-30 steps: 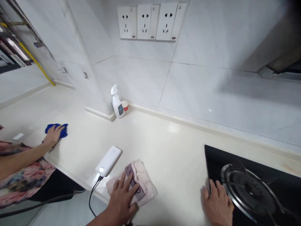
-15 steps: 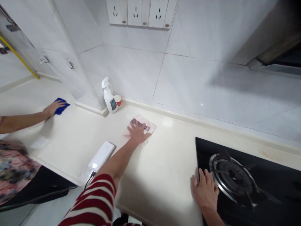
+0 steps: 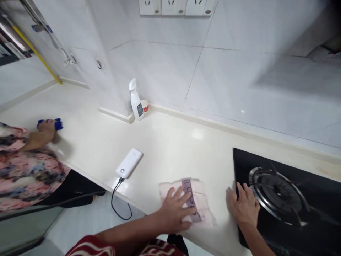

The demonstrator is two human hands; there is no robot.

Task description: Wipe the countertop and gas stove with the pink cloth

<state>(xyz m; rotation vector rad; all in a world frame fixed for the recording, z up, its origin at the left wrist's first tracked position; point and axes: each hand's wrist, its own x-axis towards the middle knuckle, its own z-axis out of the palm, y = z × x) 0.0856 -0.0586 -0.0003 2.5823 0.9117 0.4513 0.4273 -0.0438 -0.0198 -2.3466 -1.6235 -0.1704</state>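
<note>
My left hand (image 3: 176,209) lies flat with its fingers spread on a pale pink cloth (image 3: 205,206) with a purple lettered band. The cloth is spread on the cream countertop (image 3: 170,149) near its front edge, partly covered by the hand. Over the left edge of the black gas stove (image 3: 301,177) rests my right hand (image 3: 245,204), palm down, fingers loosely apart and holding nothing. A round burner (image 3: 278,193) sits just right of those fingers.
A white power bank (image 3: 129,163) with a black cable (image 3: 113,199) lies left of the cloth. Against the wall stand a white spray bottle (image 3: 136,103) and a small red-and-white cup (image 3: 145,105). At far left, another person's hand (image 3: 48,128) holds a blue cloth (image 3: 58,124).
My left hand and the pink cloth have come from near the wall towards the counter's front edge. The other person's hand has drawn back with the blue cloth. My view has shifted somewhat.
</note>
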